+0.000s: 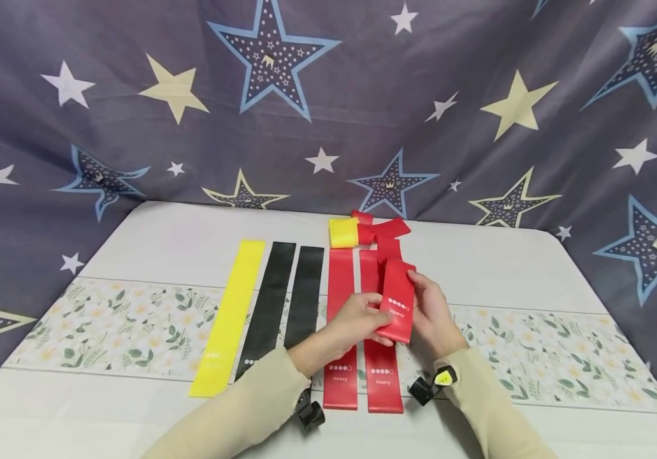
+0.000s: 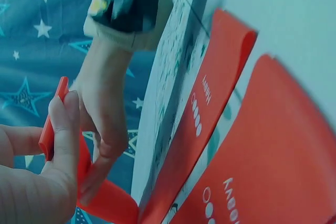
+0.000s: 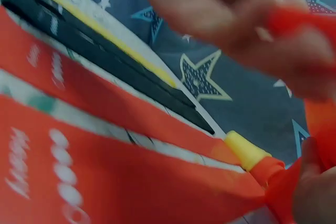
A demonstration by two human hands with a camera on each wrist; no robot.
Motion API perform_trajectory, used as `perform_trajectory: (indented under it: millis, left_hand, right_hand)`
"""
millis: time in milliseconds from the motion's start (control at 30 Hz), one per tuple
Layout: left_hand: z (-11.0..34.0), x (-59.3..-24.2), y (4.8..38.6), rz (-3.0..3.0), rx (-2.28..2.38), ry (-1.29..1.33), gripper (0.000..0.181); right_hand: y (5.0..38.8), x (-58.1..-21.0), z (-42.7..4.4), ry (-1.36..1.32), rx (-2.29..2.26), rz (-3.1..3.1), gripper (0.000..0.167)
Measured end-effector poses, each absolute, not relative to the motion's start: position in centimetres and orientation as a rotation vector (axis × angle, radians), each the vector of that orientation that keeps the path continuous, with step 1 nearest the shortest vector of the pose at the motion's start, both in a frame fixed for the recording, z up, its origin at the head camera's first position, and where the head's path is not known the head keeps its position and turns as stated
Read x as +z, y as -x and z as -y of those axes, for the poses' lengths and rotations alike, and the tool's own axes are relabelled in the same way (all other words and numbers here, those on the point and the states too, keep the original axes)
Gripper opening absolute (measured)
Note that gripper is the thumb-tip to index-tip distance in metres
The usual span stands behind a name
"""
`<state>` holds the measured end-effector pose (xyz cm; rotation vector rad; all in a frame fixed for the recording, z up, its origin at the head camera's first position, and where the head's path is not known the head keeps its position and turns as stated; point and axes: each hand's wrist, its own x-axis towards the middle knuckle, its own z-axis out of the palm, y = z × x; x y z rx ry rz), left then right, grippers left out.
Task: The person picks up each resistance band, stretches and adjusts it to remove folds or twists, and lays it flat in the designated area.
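Note:
A red resistance band [image 1: 398, 299] marked "Heavy" is held up above the table between both hands. My left hand [image 1: 357, 320] pinches its near end, thumb in front; the left wrist view shows this thumb [image 2: 65, 121] against the folded red edge. My right hand [image 1: 434, 313] grips the band along its right side, with part of its fingers hidden behind it. The rest of that band trails back towards a red heap [image 1: 385, 231]. Two more red bands [image 1: 340, 376] [image 1: 384, 382] lie flat below the hands, printed ends towards me.
To the left, a yellow band [image 1: 227, 319] and two black bands [image 1: 267, 299] [image 1: 305, 287] lie side by side, lengthwise. A folded yellow piece [image 1: 343, 233] sits by the red heap at the back. The white table [image 1: 104, 414] has a floral strip and a star-patterned curtain [image 1: 328, 95] behind it.

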<state>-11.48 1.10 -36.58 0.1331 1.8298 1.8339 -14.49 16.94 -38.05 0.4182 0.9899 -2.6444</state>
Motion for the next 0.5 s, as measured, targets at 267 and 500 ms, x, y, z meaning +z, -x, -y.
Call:
perform_trajectory:
  millis: [267,500]
  left_hand:
    - [-0.9,-36.5,9.4,-1.822,1.797,-0.164,0.027]
    - [-1.0,-37.0,7.5,-1.769,1.78,-0.198,0.024]
  right_hand:
    - [15.9,-38.0,-18.2,-0.434,-2.535,-1.268,0.02]
    - [17.1,-38.0,-19.3,-0.403,-2.368,-1.517,0.04]
